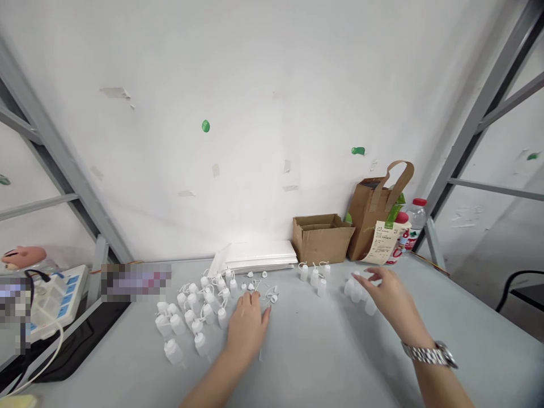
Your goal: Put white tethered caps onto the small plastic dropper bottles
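Note:
My left hand (247, 327) lies palm down on the grey table, fingers stretched forward and thumb apart. Its fingertips reach small white caps with thin straps (251, 287); whether they touch one is unclear. More loose caps (273, 297) lie right of the fingers. On the hand's left stands a group of several small white plastic bottles (192, 300), many with strapped caps on top. My right hand (389, 297), with a metal watch on the wrist, hovers at a few small bottles (349, 288), thumb and fingers apart. It partly hides them.
Between the hands stand several capped bottles (314, 276). Behind them are a stack of white sheets (259, 256), an open cardboard box (323, 243), a brown paper bag (361, 215) and drink bottles (417, 218). A power strip (63, 300) with cables lies at left.

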The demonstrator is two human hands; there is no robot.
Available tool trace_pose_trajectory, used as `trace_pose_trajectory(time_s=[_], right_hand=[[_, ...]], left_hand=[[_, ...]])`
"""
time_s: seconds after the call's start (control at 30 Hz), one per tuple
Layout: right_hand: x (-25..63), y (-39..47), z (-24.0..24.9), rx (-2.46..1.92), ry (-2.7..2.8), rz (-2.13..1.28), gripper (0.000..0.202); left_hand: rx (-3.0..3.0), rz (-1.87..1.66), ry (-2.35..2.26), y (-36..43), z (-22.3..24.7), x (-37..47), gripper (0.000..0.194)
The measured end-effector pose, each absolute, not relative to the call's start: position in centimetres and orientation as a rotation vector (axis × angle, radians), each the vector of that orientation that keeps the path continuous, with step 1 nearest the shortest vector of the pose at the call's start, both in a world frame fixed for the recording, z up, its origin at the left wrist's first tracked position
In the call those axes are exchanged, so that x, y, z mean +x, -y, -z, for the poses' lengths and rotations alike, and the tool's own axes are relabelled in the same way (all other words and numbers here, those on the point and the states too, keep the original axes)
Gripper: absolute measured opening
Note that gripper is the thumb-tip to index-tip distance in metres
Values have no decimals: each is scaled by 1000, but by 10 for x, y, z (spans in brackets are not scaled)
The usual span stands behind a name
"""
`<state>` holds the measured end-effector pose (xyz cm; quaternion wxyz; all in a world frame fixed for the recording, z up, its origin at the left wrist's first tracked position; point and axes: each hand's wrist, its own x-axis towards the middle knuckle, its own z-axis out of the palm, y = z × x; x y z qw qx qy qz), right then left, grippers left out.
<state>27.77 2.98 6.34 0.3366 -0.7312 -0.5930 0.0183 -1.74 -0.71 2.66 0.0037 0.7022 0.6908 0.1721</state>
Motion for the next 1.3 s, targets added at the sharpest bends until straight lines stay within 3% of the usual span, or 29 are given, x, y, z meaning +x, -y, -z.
trace_pose_trajectory(time_s=[0.23, 0.53, 0.67, 0.93, 1.17, 1.3], right_hand=[[281, -7, -42, -2120, 1555, -44, 49], [293, -2, -26, -2196, 1595, -156, 25], [274, 5, -42, -2012, 1659, -168, 25], [196, -4, -77, -1552, 2016, -646, 11], [152, -30, -54, -1337, 2168, -576, 5], [145, -26, -31, -1294, 2175, -496, 14]], left_hand=[[2152, -557, -2141, 7, -30, -16, 25], [2166, -581, -2085, 6, -29, -16, 24], [2334, -717, -1886, 4, -23, -14, 31], [2319, -764, -1901, -5, -19, -15, 29], [2248, -749, -1974, -6, -19, -21, 37], [2199, -782, -1977, -6, -18, -22, 27]])
